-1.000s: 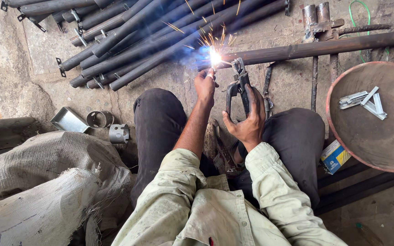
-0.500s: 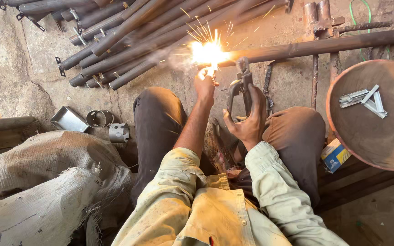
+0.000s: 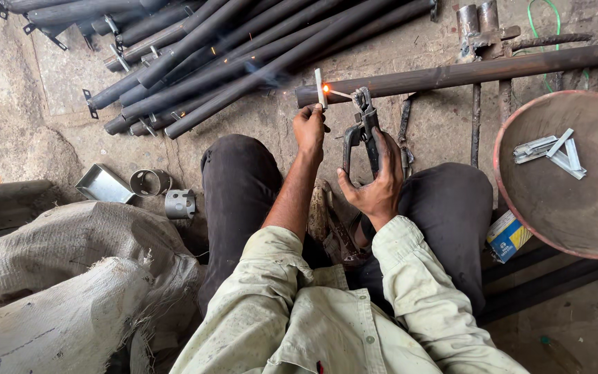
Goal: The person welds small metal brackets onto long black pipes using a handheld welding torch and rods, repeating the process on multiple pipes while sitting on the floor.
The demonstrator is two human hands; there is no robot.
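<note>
Our left hand [image 3: 311, 129] pinches a small flat metal strip [image 3: 319, 88] upright against the steel pipe's [image 3: 451, 73] end (glowing spot there). Our right hand [image 3: 376, 181] grips the electrode holder [image 3: 361, 128], fingers closed.

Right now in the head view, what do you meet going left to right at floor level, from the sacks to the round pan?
Sacks → square metal tray → metal ring → left hand holding a small metal strip → right hand gripping the electrode holder → small box → round pan with metal strips.
</note>
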